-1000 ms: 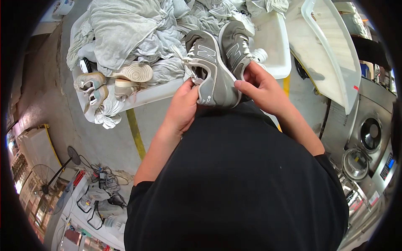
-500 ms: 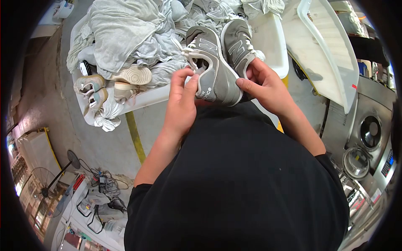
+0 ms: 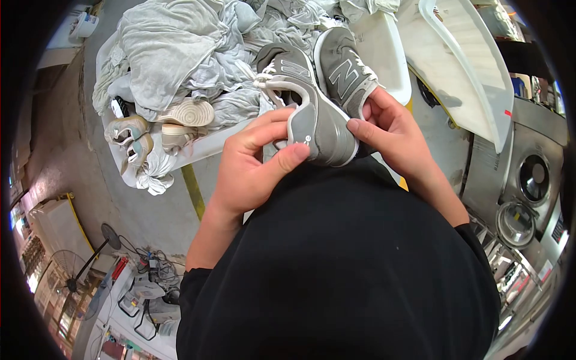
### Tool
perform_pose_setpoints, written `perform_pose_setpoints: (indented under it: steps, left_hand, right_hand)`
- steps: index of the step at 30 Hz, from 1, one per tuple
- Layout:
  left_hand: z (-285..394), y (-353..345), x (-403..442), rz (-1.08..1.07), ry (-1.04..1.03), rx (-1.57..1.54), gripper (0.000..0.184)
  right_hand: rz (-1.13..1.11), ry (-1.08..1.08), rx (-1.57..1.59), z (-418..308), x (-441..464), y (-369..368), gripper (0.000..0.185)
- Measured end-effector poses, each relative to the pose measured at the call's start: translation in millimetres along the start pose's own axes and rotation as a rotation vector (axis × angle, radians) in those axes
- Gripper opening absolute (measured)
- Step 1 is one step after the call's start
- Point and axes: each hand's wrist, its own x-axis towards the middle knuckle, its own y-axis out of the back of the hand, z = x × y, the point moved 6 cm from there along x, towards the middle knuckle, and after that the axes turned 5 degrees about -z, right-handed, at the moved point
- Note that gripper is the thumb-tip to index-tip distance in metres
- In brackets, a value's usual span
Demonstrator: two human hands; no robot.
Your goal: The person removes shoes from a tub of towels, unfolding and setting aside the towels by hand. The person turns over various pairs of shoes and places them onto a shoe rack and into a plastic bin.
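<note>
Two grey sneakers with white laces and an N on the side are held up together, toes pointing away. My left hand (image 3: 252,159) grips the heel collar of the left grey sneaker (image 3: 324,126), its thumb on the outside of the heel. The right grey sneaker (image 3: 341,69) is pinched at its heel by my right hand (image 3: 393,129), whose thumb also rests against the left sneaker's heel. Behind the shoes lies a heap of pale grey cloths (image 3: 171,48) in a white tub (image 3: 207,149).
Beige shoes (image 3: 186,114) and a knotted white cloth (image 3: 156,174) lie at the tub's near left corner. A translucent white bin (image 3: 468,72) leans at the right, near a steel machine with a round door (image 3: 516,225). A fan (image 3: 72,284) stands lower left.
My left hand has shifted its hold on the left sneaker, the thumb now over the outside of the heel. That sneaker has turned and its heel sits slightly lower and further right.
</note>
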Motion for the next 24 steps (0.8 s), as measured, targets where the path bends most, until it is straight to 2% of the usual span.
perform_pose_setpoints:
  steps: [13,24]
  left_hand:
    - [15,-2,-13,-0.016,-0.023,-0.055,0.018]
    - [15,0,-16,0.042,0.034,-0.125,0.023]
  right_hand:
    - [-0.067,0.045,-0.090,-20,-13,-9,0.039]
    - [-0.129,-0.032,0.023,-7,-7,-15,0.045]
